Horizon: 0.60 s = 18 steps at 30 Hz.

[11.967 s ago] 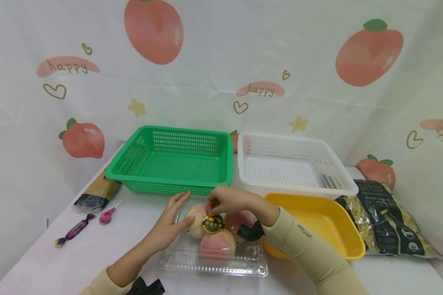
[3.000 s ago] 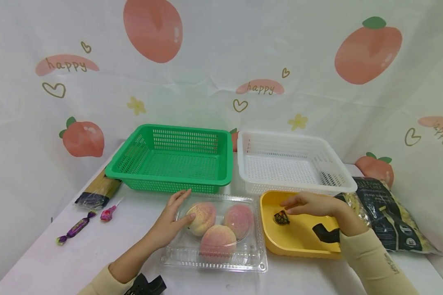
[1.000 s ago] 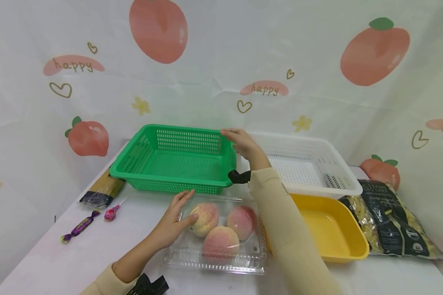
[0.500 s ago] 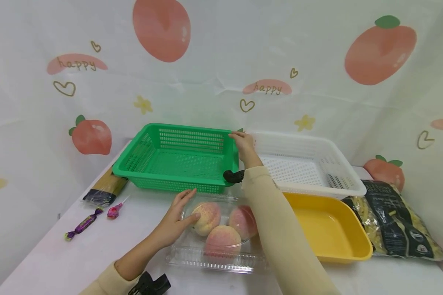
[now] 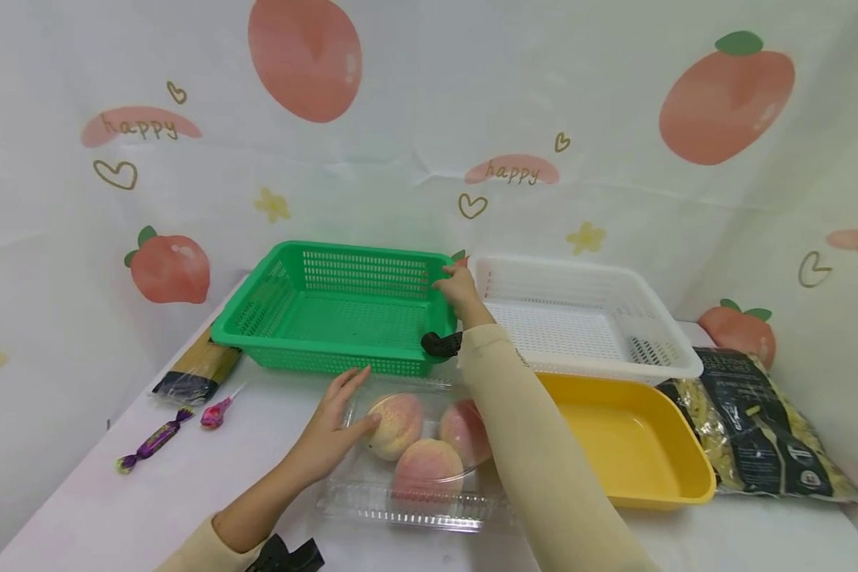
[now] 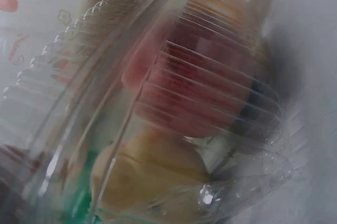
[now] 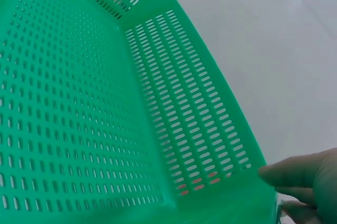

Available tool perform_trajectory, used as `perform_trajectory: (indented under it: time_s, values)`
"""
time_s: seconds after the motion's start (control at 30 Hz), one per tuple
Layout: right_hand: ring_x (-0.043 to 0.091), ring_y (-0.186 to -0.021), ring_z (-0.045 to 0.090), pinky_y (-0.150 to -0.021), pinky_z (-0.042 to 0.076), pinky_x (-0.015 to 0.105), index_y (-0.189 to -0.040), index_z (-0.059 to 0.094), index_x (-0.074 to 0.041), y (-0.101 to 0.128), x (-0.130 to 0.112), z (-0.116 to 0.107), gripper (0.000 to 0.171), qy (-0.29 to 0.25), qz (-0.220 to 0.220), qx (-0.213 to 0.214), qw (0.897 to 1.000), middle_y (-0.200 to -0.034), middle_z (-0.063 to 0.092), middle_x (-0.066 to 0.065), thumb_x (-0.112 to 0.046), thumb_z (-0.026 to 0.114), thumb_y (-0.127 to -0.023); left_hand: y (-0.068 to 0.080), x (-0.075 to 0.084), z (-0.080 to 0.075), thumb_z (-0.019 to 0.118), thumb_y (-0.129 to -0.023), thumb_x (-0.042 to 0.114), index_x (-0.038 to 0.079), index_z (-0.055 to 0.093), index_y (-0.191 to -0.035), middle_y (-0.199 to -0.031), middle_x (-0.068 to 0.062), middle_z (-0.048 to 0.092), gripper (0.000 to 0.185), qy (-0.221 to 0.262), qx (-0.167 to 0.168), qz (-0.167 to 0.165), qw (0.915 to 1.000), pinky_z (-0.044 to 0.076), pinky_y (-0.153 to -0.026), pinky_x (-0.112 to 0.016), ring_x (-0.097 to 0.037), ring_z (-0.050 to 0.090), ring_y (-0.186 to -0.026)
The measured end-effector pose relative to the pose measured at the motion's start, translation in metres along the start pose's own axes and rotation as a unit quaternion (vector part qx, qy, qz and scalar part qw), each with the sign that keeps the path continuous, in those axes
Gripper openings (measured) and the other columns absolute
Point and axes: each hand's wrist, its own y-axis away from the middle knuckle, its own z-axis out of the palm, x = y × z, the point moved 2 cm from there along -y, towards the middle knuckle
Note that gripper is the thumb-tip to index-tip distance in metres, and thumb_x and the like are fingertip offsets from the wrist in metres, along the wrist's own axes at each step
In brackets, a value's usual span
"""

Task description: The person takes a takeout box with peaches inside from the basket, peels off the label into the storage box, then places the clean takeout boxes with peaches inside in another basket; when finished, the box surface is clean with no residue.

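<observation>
The step in hand looks like taking hold of the green basket point(image 5: 343, 310) while the clear clamshell of peaches point(image 5: 418, 453) is kept steady. To do it well, I judge the grip should sit squarely on the basket's rim at its far right corner, thumb and fingers on both sides of the wall, and any pull should stay low and level so the near edge does not knock the clamshell just in front of it.

On the left of the scene, the left hand point(image 5: 332, 433) rests on the left end of the clamshell, fingers straight and slightly spread, thumb tip touching the lid over the leftmost peach. The left wrist view shows only the ribbed lid point(image 6: 174, 103) close up, with pink fruit behind it.

Further right and farther back, the right hand point(image 5: 460, 292) is at the basket's far right corner, fingers curled over the rim. In the right wrist view the fingertips point(image 7: 295, 174) touch the outside of that green corner point(image 7: 231, 182). The basket sits on the table, apart from the left hand, with the white basket point(image 5: 579, 318) just beside it on the right.
</observation>
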Motion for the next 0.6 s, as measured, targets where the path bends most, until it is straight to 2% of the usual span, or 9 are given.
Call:
perform_trajectory:
  time_s: [0.07,0.1,0.17,0.2,0.27,0.3,0.43,0.53,0.6]
  values:
    - [0.028,-0.144,0.012,-0.108,0.034,0.04,-0.142,0.037,-0.004,-0.001,0.001,0.002,0.053,0.021,-0.006,0.005,1.0,-0.157,0.014,0.006,-0.002,0.052,-0.091,0.003,-0.001,-0.002,0.062,-0.089,0.027,0.014,0.019,-0.15,-0.155,-0.018,0.004,0.075,0.019,-0.002,-0.03,0.9994,0.012,-0.103,-0.071,-0.047,0.004,-0.14]
    - [0.027,-0.141,0.024,-0.1,0.042,0.034,-0.142,0.037,-0.004,-0.002,0.001,0.003,0.053,0.031,-0.005,0.008,0.999,-0.157,0.016,0.006,0.0,0.051,-0.091,0.006,-0.002,-0.003,0.063,-0.088,0.028,0.016,0.017,-0.15,-0.156,-0.018,0.001,0.078,0.031,-0.005,-0.044,0.9985,0.011,-0.104,-0.07,-0.046,0.001,-0.141]
    - [0.022,-0.111,0.052,-0.073,0.047,0.025,-0.142,0.037,-0.004,-0.005,0.002,0.005,0.054,0.047,0.0,0.013,0.999,-0.155,0.021,0.006,0.003,0.048,-0.09,0.013,-0.004,-0.003,0.065,-0.086,0.027,0.021,0.012,-0.151,-0.157,-0.016,-0.004,0.084,0.066,-0.011,-0.08,0.9945,0.008,-0.105,-0.069,-0.046,-0.002,-0.141]
    - [0.018,-0.089,0.055,-0.061,0.041,0.023,-0.142,0.038,-0.005,-0.006,0.002,0.006,0.054,0.053,0.004,0.014,0.998,-0.155,0.024,0.006,0.005,0.046,-0.089,0.017,-0.006,-0.002,0.066,-0.085,0.026,0.023,0.01,-0.151,-0.157,-0.016,-0.005,0.087,0.089,-0.014,-0.096,0.9913,0.008,-0.105,-0.069,-0.046,-0.002,-0.141]
    - [0.013,-0.057,0.035,-0.048,0.026,0.022,-0.142,0.037,-0.006,-0.007,0.002,0.007,0.055,0.06,0.009,0.01,0.998,-0.153,0.028,0.007,0.007,0.042,-0.089,0.025,-0.008,0.001,0.067,-0.084,0.025,0.025,0.007,-0.151,-0.157,-0.015,-0.005,0.09,0.136,-0.017,-0.121,0.9832,0.008,-0.106,-0.067,-0.045,-0.004,-0.141]
    - [0.013,-0.053,0.024,-0.046,0.024,0.022,-0.142,0.037,-0.007,-0.008,0.003,0.008,0.056,0.065,0.011,0.01,0.998,-0.151,0.031,0.007,0.007,0.04,-0.088,0.028,-0.01,0.003,0.067,-0.084,0.024,0.025,0.006,-0.151,-0.157,-0.014,-0.005,0.09,0.161,-0.016,-0.13,0.9782,0.009,-0.108,-0.065,-0.043,-0.004,-0.142]
    - [0.016,-0.059,0.028,-0.045,0.024,0.023,-0.144,0.035,-0.008,-0.009,0.003,0.007,0.057,0.074,0.015,-0.005,0.997,-0.152,0.029,0.006,0.009,0.036,-0.089,0.036,-0.01,0.008,0.064,-0.086,0.02,0.021,0.01,-0.151,-0.157,-0.017,0.002,0.084,0.233,-0.003,-0.142,0.962,0.022,-0.11,-0.057,-0.04,0.002,-0.143]
    - [0.022,-0.085,0.043,-0.048,0.026,0.024,-0.145,0.032,-0.01,-0.01,0.004,0.005,0.059,0.08,0.021,-0.014,0.996,-0.155,0.022,0.004,0.009,0.035,-0.089,0.038,-0.01,0.01,0.062,-0.087,0.012,0.018,0.018,-0.15,-0.154,-0.019,0.016,0.077,0.261,0.019,-0.139,0.9551,0.038,-0.105,-0.043,-0.038,0.019,-0.14]
    - [0.025,-0.107,0.043,-0.05,0.027,0.025,-0.146,0.032,-0.012,-0.01,0.005,0.004,0.061,0.079,0.023,-0.014,0.996,-0.157,0.015,0.001,0.009,0.036,-0.089,0.039,-0.01,0.01,0.061,-0.088,0.01,0.016,0.023,-0.149,-0.151,-0.021,0.024,0.072,0.262,0.035,-0.135,0.955,0.045,-0.098,-0.032,-0.037,0.028,-0.137]
